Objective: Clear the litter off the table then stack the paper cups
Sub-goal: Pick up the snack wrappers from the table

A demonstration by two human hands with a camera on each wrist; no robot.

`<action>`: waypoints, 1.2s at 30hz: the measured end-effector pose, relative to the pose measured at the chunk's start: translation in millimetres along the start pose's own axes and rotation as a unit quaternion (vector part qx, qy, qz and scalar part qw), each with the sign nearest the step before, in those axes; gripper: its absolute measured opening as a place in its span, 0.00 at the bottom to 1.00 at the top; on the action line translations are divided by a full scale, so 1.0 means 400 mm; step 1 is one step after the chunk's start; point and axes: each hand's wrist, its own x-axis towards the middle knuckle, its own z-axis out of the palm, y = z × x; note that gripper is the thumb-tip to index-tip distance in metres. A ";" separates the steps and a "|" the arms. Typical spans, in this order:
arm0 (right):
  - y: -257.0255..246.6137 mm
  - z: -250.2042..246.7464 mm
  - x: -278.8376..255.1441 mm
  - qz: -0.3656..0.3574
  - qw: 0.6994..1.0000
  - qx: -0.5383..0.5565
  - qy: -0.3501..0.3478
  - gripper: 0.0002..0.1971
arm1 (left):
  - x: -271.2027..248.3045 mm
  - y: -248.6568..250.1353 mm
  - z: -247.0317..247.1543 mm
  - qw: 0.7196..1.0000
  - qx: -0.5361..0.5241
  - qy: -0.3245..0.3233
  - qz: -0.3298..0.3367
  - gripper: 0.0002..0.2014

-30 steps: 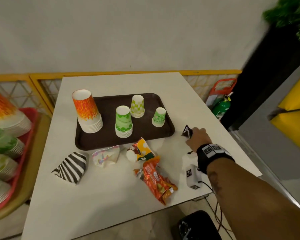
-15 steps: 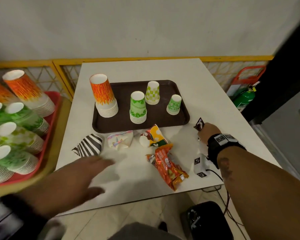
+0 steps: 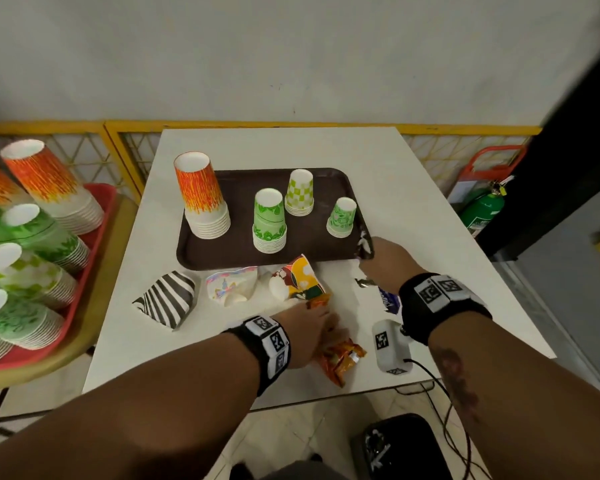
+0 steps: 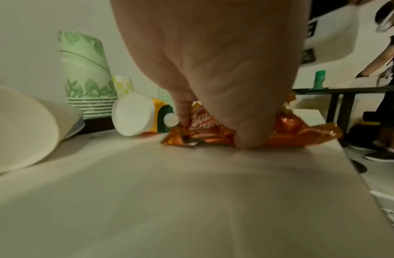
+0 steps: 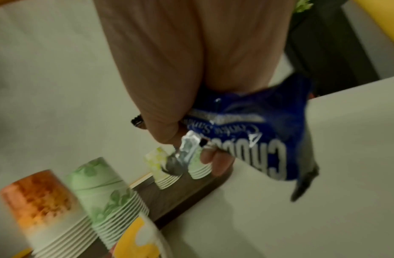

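A: At the near edge of the white surface (image 3: 413, 188), both hands are working the litter. The left hand (image 3: 305, 336) is closing thumb and fingers on the orange wrapper (image 4: 286, 132), which is lying flat by the fallen yellow cup (image 3: 297, 282).

B: And the right hand (image 3: 383, 263)?

A: It is clenching a blue wrapper (image 5: 253, 139), crumpled and clear of the surface, beside the tray's (image 3: 236, 254) right corner.

B: So the clearing step is in hand?

A: By my reading, yes, with stacking not yet begun. Next, the left hand is needing to lift that wrapper without nudging the yellow cup touching its end.

B: What is the tray holding?

A: Four upturned stacks: an orange stack (image 3: 201, 195), a leaf stack (image 3: 269, 221), a check stack (image 3: 300, 192) and a small green stack (image 3: 342, 218). A striped cup (image 3: 168, 299) and a pastel cup (image 3: 231, 285) are lying crushed just before it. A red tray (image 3: 99, 199) to the left is carrying more stacks.
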 end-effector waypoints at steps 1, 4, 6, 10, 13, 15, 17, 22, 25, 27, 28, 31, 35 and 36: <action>-0.018 0.005 0.001 -0.026 1.000 -0.005 -0.002 0.05 | -0.001 -0.003 0.005 1.000 -0.020 0.013 -0.012 0.28; -0.067 0.022 0.004 -0.091 0.995 -0.014 -0.026 0.08 | -0.002 -0.009 0.009 0.997 -0.050 0.022 -0.055 0.23; -0.097 0.034 0.006 -0.139 0.989 -0.034 -0.045 0.10 | 0.002 -0.011 0.021 0.996 -0.056 0.011 -0.063 0.22; -0.143 0.056 0.011 -0.204 0.970 -0.088 -0.098 0.31 | -0.008 -0.001 0.042 0.995 -0.072 -0.001 -0.064 0.19; -0.176 0.090 0.019 -0.250 0.947 -0.150 -0.135 0.43 | -0.023 0.007 0.047 0.997 -0.053 -0.018 -0.046 0.22; -0.195 0.116 0.025 -0.266 0.930 -0.197 -0.160 0.47 | -0.037 -0.005 0.048 0.999 -0.035 -0.019 -0.034 0.23; -0.203 0.142 0.030 -0.268 0.918 -0.237 -0.172 0.47 | -0.059 -0.019 0.055 0.998 -0.050 -0.020 -0.030 0.26; -0.180 0.171 0.031 -0.220 0.930 -0.249 -0.158 0.36 | -0.128 -0.046 0.051 0.991 -0.120 0.010 -0.065 0.17; -0.145 0.171 0.020 -0.205 0.942 -0.230 -0.134 0.24 | -0.150 -0.062 0.048 0.979 -0.174 0.034 -0.096 0.14; -0.118 0.172 0.010 -0.190 0.955 -0.200 -0.104 0.17 | -0.158 -0.067 0.042 0.971 -0.208 0.053 -0.107 0.13; -0.104 0.172 0.004 -0.176 0.963 -0.180 -0.093 0.16 | -0.159 -0.072 0.038 0.965 -0.227 0.057 -0.115 0.14; -0.056 0.157 -0.016 -0.109 0.990 -0.082 -0.046 0.12 | -0.153 -0.086 -0.004 0.942 -0.285 0.078 -0.160 0.13; 0.056 0.098 -0.071 0.066 0.992 0.098 0.053 0.11 | -0.070 -0.067 -0.105 0.878 -0.420 0.148 -0.174 0.06; 0.095 0.083 -0.094 0.117 0.976 0.169 0.077 0.11 | -0.037 -0.051 -0.135 0.864 -0.451 0.157 -0.157 0.05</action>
